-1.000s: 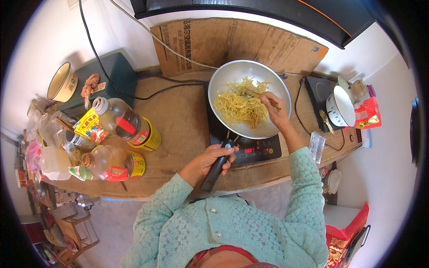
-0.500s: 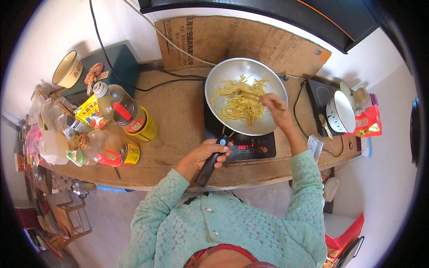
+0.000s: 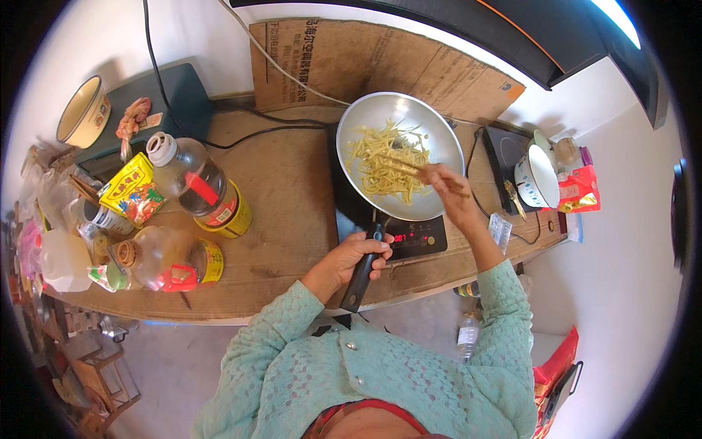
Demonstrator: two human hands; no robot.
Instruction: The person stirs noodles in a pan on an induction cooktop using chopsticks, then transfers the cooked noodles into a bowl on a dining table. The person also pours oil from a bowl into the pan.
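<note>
My left hand [image 3: 354,261] is wrapped around the black handle of a silver frying pan [image 3: 447,135], which sits on a black induction cooker [image 3: 423,241] with lit red digits. Pale yellow shreds, probably potato, [image 3: 384,175] lie heaped in the pan, mostly toward its left and near side. Over the pan's right rim, my right hand [image 3: 451,196] grips wooden chopsticks [image 3: 402,165], whose tips reach into the shreds.
Left of the pan stand a dark sauce bottle [image 3: 197,172], a large oil bottle [image 3: 161,257] and a yellow seasoning packet [image 3: 131,190]. At the right, a white enamel bowl [image 3: 537,177] rests on a second black cooktop [image 3: 504,150]. A cardboard sheet [image 3: 380,66] leans against the wall.
The chopsticks and my right hand have shifted slightly down, and the shreds are gathered more to the left. My left hand stays on the handle; the whole view has shifted a little.
</note>
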